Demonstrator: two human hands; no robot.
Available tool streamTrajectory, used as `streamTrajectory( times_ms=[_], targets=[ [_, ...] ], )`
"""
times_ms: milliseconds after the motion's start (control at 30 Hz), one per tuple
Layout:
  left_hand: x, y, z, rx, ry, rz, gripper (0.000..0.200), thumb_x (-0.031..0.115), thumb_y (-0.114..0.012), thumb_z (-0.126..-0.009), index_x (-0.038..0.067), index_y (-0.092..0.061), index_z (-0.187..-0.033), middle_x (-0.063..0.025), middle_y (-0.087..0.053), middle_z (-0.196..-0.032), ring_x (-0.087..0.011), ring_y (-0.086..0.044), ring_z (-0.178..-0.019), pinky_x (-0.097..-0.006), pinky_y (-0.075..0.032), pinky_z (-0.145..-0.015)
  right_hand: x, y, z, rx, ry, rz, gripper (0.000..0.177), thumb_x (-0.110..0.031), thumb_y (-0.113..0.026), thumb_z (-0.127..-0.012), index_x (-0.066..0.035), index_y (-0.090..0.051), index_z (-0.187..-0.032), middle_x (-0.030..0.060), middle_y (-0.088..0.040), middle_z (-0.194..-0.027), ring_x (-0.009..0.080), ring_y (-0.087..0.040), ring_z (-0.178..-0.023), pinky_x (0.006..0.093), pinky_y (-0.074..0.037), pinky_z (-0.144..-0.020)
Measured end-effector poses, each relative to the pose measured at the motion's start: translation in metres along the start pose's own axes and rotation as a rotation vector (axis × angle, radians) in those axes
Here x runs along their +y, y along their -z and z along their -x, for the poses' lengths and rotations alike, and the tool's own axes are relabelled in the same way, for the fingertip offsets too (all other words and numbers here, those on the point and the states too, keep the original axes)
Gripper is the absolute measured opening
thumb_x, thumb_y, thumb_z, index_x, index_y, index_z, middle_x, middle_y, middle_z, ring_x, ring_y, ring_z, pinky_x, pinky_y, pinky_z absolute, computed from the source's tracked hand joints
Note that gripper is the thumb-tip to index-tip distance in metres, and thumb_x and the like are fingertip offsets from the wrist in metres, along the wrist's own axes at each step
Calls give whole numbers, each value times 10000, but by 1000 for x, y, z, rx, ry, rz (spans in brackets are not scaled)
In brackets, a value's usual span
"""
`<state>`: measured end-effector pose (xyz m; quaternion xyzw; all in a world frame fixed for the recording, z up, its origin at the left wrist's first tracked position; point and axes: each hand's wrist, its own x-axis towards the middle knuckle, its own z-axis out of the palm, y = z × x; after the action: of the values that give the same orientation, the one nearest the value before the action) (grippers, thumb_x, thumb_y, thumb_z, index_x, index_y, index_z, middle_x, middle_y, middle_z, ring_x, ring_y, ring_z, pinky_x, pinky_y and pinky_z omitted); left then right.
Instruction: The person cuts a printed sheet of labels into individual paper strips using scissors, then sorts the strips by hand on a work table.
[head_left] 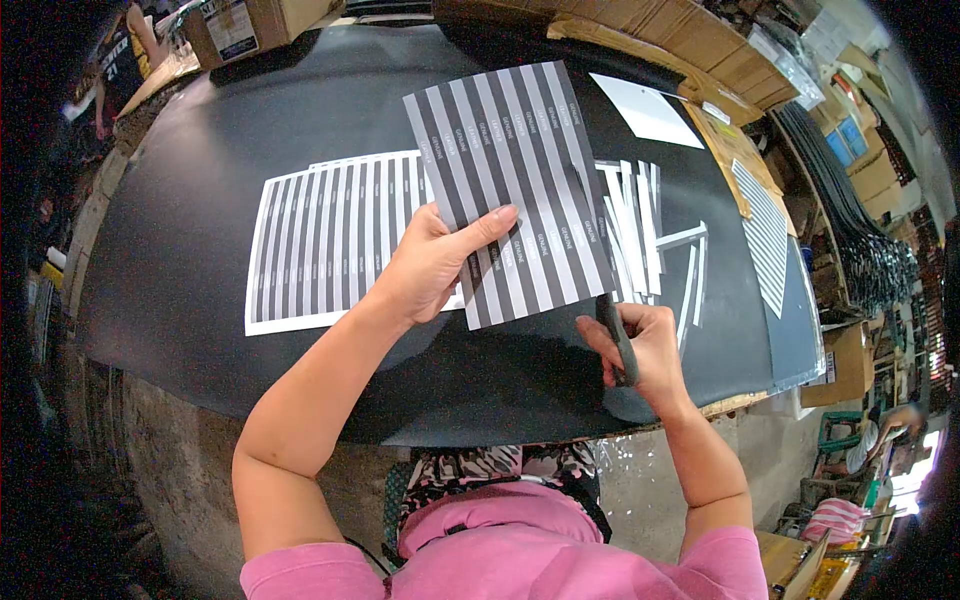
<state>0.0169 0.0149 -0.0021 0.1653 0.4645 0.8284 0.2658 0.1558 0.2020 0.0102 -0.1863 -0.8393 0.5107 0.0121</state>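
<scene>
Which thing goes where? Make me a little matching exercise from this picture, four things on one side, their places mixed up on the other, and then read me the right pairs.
Things:
1. Plain white sheet
2. Scissors
3. Loose strips
4. Raised striped sheet

Places:
A. Gripped by the left hand
B. Lying near the far edge of the black table
C. Held by the right hand, handle toward the wearer
D. Scattered on the table, some partly hidden by a sheet

Pairs: 1-B, 2-C, 3-D, 4-A
</scene>
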Motion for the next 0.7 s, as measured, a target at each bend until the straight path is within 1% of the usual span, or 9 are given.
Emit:
streamTrajectory(
  times_ms=[100,200,300,433,500,533,567,633,700],
  targets=[
    [-1,0,-1,-14,-1,3,241,147,-620,-851,-40,-589,-1000,-110,-648,-905,-118,-641,-747,-237,-550,-646,2,-1,-1,-2,-5,-5,392,-269,-731,-754,-30,-524,-522,15,-497,-438,86,-507,-381,231,-370,-348],
    [-1,-2,0,21,-10,-38,263,168,-629,-849,-48,-591,-995,-107,-648,-899,-115,-631,-749,-243,-535,-648,1,-2,-2,-29,-44,-54,368,-255,-728,-752,-24,-538,-537,19,-510,-455,89,-512,-393,231,-378,-359],
    [-6,0,-1,78,-182,-314,285,197,-644,-842,-50,-602,-978,-92,-647,-875,-101,-608,-750,-236,-497,-671,-3,-2,-3,-68,-82,-96,330,-236,-720,-751,-17,-556,-566,24,-525,-474,92,-519,-405,228,-387,-372],
    [-2,-2,1,93,-203,-363,260,181,-636,-847,-42,-606,-977,-93,-649,-883,-101,-610,-765,-236,-498,-686,-6,-3,-6,-116,-82,-93,275,-210,-701,-756,-11,-574,-614,35,-542,-498,100,-537,-432,232,-406,-401],
    [1,-2,2,42,-43,-128,244,167,-636,-845,-38,-609,-974,-88,-652,-888,-101,-613,-776,-239,-500,-692,-6,-1,-8,-141,-70,-119,256,-197,-692,-758,-7,-580,-628,40,-551,-510,105,-544,-441,237,-413,-413],
    [1,-2,2,41,-44,-128,244,167,-636,-845,-38,-609,-974,-88,-652,-888,-101,-613,-776,-239,-500,-692,-6,0,-9,-166,-59,-145,237,-184,-684,-760,-3,-585,-641,45,-560,-523,110,-552,-450,243,-421,-425],
    [0,-3,3,8,14,-120,240,159,-639,-842,-36,-607,-980,-86,-653,-894,-101,-616,-777,-238,-504,-690,-2,1,-11,-164,-58,-144,237,-184,-684,-760,-3,-585,-641,45,-560,-523,110,-552,-450,243,-421,-425],
    [1,-4,4,-42,110,-105,239,143,-648,-830,-28,-603,-992,-83,-654,-909,-103,-627,-777,-237,-518,-685,8,3,-16,-204,-17,-294,197,-136,-677,-759,35,-601,-700,81,-571,-557,154,-555,-452,270,-441,-422],
    [-3,-5,5,-46,137,-93,237,140,-654,-824,-18,-602,-994,-81,-655,-908,-109,-633,-761,-249,-531,-663,8,4,-18,-191,-1,-304,194,-135,-674,-761,35,-600,-701,84,-573,-564,162,-560,-458,276,-448,-423]
  ],
)
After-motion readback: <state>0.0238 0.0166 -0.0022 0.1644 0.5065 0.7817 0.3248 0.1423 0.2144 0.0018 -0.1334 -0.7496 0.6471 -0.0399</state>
